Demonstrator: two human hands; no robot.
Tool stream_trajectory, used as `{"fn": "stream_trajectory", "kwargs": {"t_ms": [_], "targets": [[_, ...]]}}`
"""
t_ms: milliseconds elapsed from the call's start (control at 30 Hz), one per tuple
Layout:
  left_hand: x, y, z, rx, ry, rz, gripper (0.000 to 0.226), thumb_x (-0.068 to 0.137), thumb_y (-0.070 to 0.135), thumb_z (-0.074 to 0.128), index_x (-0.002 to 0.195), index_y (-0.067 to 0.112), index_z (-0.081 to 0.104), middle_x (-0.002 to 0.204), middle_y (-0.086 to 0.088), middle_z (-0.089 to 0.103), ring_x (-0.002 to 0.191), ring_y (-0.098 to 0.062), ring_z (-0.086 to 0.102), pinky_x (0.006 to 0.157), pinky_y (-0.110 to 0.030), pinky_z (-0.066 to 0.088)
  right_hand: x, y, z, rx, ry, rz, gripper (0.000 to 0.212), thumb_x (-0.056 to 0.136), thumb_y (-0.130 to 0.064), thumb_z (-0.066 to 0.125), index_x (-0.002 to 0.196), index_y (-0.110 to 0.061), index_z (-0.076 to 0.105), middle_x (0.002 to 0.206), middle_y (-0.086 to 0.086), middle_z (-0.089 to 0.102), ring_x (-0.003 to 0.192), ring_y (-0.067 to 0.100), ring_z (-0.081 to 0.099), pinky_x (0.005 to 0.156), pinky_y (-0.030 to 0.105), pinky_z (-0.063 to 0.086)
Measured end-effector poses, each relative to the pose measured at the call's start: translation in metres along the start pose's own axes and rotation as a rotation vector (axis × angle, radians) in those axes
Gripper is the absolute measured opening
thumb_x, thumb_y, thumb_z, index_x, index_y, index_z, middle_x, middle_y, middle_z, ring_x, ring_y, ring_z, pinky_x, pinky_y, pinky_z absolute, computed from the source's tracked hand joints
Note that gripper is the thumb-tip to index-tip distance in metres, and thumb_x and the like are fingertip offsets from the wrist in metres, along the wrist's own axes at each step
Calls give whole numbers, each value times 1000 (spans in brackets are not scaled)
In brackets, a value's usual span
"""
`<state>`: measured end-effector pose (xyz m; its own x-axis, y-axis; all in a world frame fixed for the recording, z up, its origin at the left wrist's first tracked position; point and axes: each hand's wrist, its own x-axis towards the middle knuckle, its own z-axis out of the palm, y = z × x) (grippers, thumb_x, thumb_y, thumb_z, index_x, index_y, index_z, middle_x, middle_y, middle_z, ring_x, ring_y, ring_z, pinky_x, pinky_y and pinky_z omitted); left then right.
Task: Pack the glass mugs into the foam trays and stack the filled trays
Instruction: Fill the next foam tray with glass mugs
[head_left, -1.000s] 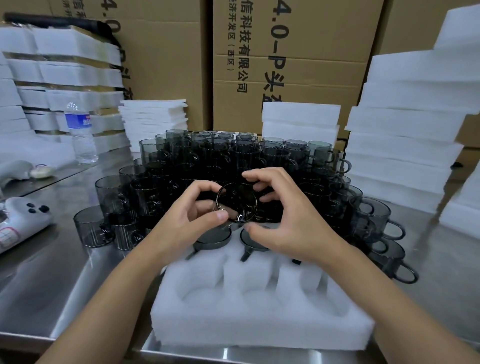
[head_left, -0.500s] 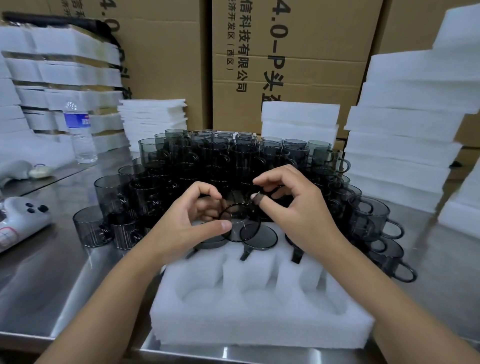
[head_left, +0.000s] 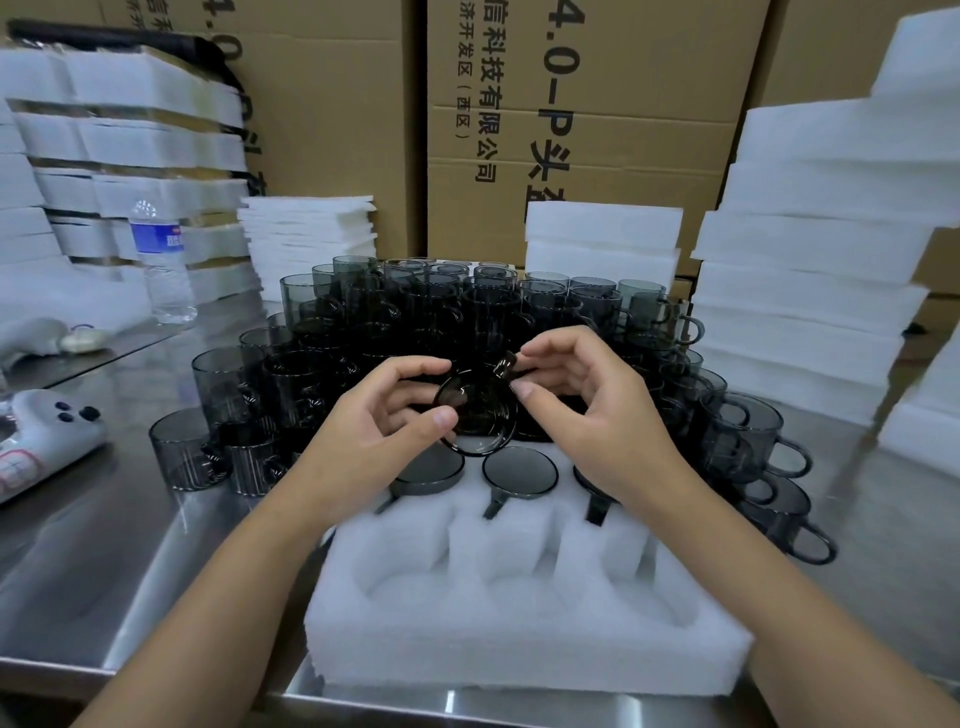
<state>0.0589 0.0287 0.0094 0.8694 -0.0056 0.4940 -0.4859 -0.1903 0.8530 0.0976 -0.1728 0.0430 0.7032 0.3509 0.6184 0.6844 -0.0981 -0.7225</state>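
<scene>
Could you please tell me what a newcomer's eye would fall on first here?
First, the two hands at centre: the left hand and right hand grip one smoky dark glass mug above the white foam tray, whose far pockets hold inverted mugs. Behind them, a crowd of matching dark glass mugs covers the steel table, flanked on the right by tall stacks of white foam trays.

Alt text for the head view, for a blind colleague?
Left hand and right hand hold one dark glass mug above a foam tray with three mugs in its far row, near pockets empty. Loose mugs crowd the steel table.
</scene>
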Motion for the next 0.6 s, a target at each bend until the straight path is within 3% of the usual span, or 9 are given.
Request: {"fn": "stream_trajectory", "kwargs": {"t_ms": [200, 433, 600], "targets": [[0, 2, 0, 35, 31, 1, 49, 66, 50, 67, 112, 37, 58, 123, 2, 61, 84, -22, 71, 84, -23, 52, -2, -6, 0, -67, -157, 18, 36, 69, -13, 47, 95, -35, 60, 112, -21, 59, 98, -2, 62, 89, 11, 43], [0, 0, -1, 42, 21, 16, 48, 67, 50, 68, 112, 35, 59, 119, 2, 64, 89, -19, 70, 85, -24, 53, -2, -5, 0, -111, -208, 27, 43, 76, 2, 52, 107, -26, 60, 124, -16, 56, 101, -3, 58, 91, 11, 40], [2, -1, -1, 14, 9, 27, 42, 69, 46, 67, 108, 32, 61, 110, 13, 69, 88, -9, 65, 83, -21, 51, -3, -9, 1, -171, -225, 5, 52, 68, -14, 47, 116, -27, 59, 126, -15, 56, 102, 0, 57, 93, 15, 41]]}}
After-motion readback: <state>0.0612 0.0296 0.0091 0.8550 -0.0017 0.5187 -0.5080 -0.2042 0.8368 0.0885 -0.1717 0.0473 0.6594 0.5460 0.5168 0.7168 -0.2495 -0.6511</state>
